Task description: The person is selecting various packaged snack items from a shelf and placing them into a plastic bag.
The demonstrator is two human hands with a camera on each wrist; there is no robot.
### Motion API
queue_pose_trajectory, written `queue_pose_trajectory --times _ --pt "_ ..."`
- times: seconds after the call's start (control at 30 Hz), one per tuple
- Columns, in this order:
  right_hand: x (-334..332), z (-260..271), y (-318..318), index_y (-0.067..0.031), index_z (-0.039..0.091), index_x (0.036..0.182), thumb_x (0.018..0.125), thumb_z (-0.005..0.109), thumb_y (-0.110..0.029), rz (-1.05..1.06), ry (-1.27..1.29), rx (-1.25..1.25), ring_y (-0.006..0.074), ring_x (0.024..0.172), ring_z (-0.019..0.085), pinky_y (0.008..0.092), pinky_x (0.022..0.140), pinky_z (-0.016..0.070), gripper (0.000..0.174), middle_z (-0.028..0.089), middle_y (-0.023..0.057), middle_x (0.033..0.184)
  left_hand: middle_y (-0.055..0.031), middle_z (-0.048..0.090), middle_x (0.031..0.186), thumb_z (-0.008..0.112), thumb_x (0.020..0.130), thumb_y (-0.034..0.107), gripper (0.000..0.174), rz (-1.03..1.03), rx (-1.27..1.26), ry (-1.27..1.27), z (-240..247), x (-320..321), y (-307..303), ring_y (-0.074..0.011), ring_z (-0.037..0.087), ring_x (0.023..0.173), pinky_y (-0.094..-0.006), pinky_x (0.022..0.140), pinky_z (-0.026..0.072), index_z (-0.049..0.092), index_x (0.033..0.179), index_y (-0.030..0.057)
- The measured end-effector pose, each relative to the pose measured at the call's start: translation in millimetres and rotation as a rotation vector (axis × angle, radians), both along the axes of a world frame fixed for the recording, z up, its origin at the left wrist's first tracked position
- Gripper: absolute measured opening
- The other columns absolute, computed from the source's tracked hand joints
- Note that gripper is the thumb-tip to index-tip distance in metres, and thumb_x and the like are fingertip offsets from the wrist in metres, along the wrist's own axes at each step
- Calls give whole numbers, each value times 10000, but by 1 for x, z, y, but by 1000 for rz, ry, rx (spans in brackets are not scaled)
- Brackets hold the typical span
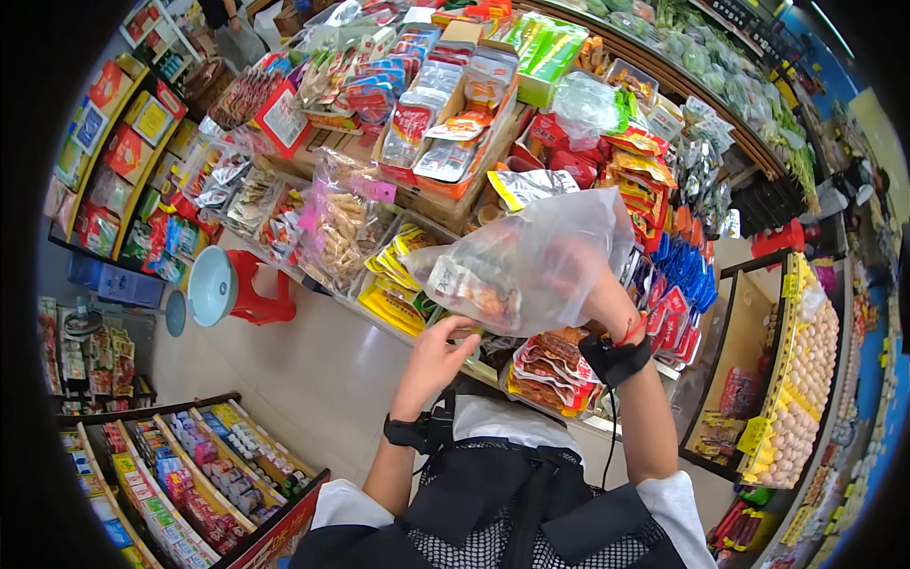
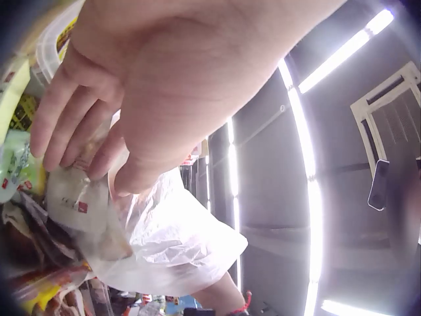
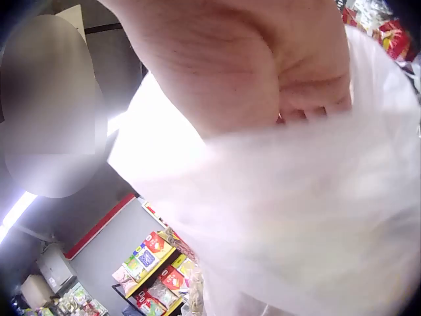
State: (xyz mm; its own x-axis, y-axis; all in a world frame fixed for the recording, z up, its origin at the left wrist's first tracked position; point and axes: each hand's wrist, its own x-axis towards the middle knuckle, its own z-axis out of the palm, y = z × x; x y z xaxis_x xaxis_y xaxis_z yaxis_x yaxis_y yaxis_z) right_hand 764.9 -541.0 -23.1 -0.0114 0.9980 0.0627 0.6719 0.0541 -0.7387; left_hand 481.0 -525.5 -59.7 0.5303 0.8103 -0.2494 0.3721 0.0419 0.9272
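Observation:
A clear plastic bag [image 1: 540, 251] is spread over the snack display in front of me, a printed food packet [image 1: 474, 296] showing through its left end. My right hand [image 1: 592, 289] reaches into the bag's mouth up to the wrist. The film blurs its fingers in the head view, and in the right wrist view the white plastic [image 3: 296, 197] covers most of them. Close under the bag's lower left edge is my left hand [image 1: 438, 360], its fingers loosely bent. In the left wrist view those fingers [image 2: 79, 125] overlap the packet's pale end [image 2: 75, 201].
Yellow packets [image 1: 393, 294] fill a bin left of the bag, and red-brown packets [image 1: 555, 370] lie below it. Boxed snacks [image 1: 445, 114] stand behind. Trays of eggs [image 1: 801, 379] are at right. A red stool [image 1: 261, 289] and a low candy rack [image 1: 190, 474] stand at left.

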Motion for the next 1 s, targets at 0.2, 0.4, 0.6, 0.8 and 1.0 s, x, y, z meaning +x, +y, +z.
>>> queue_pose_trajectory --times 0.2,0.4,0.6,0.8,1.0 --pt "-34 -6 16 -9 392 1396 771 790 -231 45 15 15 372 1106 604 425 940 480 773 611 220 1202 -106 568 1201 670 898 65 384 -90 -39 -256 -5 3 15 -205 609 1130 -313 863 566 562 1260 -5" --pt "-43 -28 17 23 463 1293 779 704 -88 -227 76 38 417 984 640 440 827 507 578 637 262 1102 -100 507 1205 674 874 44 447 -154 52 -349 2 13 42 -208 580 1140 -321 891 557 548 1301 7" --pt "-36 -37 15 49 602 1115 789 683 -101 -178 33 -7 409 880 656 439 767 522 368 670 257 953 -106 481 1240 659 872 25 472 -240 46 -308 3 16 51 -207 561 1149 -323 904 551 535 1328 17" --pt "-19 -39 2 30 653 1068 797 715 -204 -352 -140 37 398 815 645 414 715 526 364 664 254 925 -105 476 1276 627 887 1 517 -218 -19 -342 4 13 56 -210 548 1196 -322 872 564 485 1383 27" --pt "4 42 -19 26 682 1097 844 713 -88 -532 455 -13 102 852 634 282 741 521 279 705 41 994 -127 492 1297 647 885 33 551 -227 -33 -331 4 12 57 -243 571 1184 -326 855 566 476 1408 66"
